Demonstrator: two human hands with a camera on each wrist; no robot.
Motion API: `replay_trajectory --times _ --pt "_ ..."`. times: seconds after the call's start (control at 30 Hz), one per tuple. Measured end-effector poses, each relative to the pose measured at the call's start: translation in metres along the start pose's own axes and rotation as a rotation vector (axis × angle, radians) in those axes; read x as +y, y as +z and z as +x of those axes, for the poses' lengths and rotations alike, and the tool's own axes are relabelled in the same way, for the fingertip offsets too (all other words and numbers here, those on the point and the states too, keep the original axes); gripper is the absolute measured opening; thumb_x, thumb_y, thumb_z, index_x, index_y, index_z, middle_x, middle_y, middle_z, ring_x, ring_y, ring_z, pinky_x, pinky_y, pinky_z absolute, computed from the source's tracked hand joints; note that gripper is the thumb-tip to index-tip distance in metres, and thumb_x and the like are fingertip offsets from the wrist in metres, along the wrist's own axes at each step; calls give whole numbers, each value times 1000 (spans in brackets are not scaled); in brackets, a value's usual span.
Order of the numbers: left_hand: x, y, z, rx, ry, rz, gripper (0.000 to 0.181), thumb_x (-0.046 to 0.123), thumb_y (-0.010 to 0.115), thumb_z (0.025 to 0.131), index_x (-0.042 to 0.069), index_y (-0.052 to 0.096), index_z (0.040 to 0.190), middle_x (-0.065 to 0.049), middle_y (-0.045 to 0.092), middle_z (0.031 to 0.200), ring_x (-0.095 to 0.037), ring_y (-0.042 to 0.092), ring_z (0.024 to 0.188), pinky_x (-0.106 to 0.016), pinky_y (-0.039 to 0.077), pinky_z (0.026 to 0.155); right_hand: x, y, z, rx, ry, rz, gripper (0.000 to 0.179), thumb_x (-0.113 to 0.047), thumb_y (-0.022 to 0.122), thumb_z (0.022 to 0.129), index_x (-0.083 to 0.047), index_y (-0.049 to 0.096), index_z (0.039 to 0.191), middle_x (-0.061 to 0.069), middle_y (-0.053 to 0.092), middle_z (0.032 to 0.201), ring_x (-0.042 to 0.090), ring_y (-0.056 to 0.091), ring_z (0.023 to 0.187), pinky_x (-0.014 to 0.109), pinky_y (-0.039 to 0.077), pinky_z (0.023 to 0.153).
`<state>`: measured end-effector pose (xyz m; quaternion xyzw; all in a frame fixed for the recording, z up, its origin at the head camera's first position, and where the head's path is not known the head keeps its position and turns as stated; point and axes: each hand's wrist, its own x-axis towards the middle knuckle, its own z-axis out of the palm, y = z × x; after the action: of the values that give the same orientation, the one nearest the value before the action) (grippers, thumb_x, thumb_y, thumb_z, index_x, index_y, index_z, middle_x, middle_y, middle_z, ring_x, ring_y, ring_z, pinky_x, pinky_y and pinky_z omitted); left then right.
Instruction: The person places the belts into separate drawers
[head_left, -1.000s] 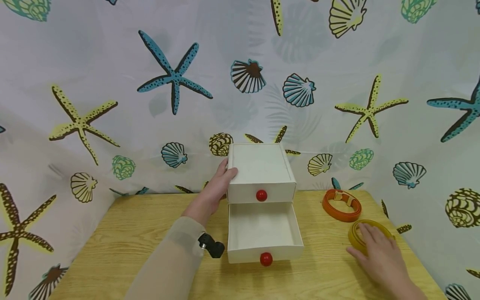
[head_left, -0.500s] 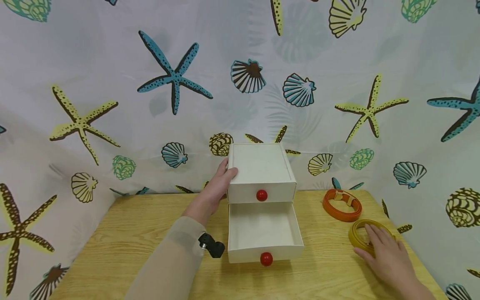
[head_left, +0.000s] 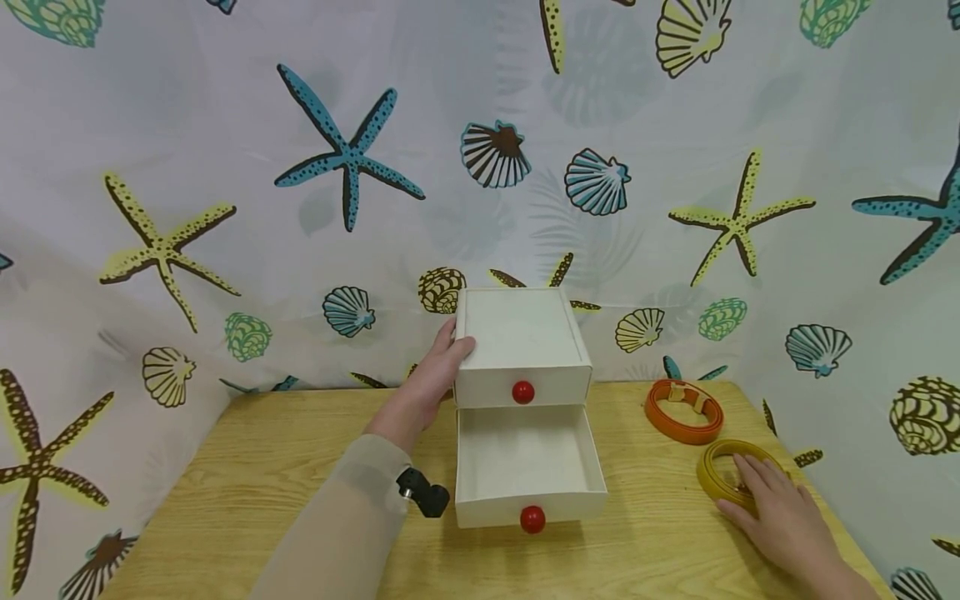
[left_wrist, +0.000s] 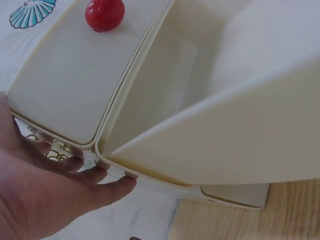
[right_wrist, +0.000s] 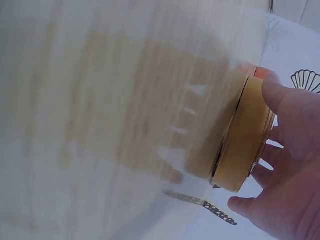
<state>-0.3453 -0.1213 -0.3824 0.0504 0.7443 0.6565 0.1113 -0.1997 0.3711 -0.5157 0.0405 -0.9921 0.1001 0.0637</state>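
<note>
A small white drawer cabinet (head_left: pixel 521 329) with red round knobs stands mid-table. Its lower drawer (head_left: pixel 525 450) is pulled out with nothing inside; the upper one is closed. My left hand (head_left: pixel 431 375) rests against the cabinet's left side, thumb on the top edge; in the left wrist view its fingers (left_wrist: pixel 112 192) lie along the side wall. At the right, my right hand (head_left: pixel 780 512) lies over a rolled yellow belt (head_left: pixel 708 479). The thumb is at the belt's near side, and the other fingers reach across its top. From the right wrist, the belt's band (right_wrist: pixel 242 140) shows beside the palm.
Behind the yellow belt lies a rolled orange belt (head_left: pixel 682 429) with its buckle part upward. The wooden table (head_left: pixel 300 467) meets a shell-and-starfish patterned cloth (head_left: pixel 420 233) at the back and sides. A black strap device (head_left: pixel 423 492) sits on my left wrist.
My right hand has slid slightly right and toward me across the yellow belt, which stays in place. The left hand and the cabinet have not moved.
</note>
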Motion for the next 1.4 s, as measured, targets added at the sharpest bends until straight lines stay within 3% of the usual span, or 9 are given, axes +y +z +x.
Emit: replay_trajectory --times 0.5,0.73,0.97,1.4 --pt "0 0 0 7 5 2 77 51 47 114 39 5 178 -4 11 184 -38 23 162 -67 24 127 9 1 -1 18 -41 76 63 -33 81 102 8 64 147 37 57 150 64 43 144 76 39 112" --pt "-1 1 0 3 5 8 77 52 47 113 40 6 178 -4 12 183 -38 24 162 -68 24 127 9 1 -1 31 -31 105 53 -30 83 100 5 70 139 34 63 144 62 47 140 76 42 109" --pt "-1 0 0 -2 13 8 77 51 46 113 40 6 178 -5 12 183 -38 24 161 -68 25 126 7 1 -2 62 -42 108 45 -27 85 99 3 73 131 24 71 129 54 60 126 71 49 103" --pt "-1 0 1 1 12 9 77 50 46 113 39 7 178 -6 12 183 -39 25 161 -68 26 126 8 1 -3 57 -28 92 38 -27 84 100 1 75 123 19 72 119 49 62 117 67 52 97"
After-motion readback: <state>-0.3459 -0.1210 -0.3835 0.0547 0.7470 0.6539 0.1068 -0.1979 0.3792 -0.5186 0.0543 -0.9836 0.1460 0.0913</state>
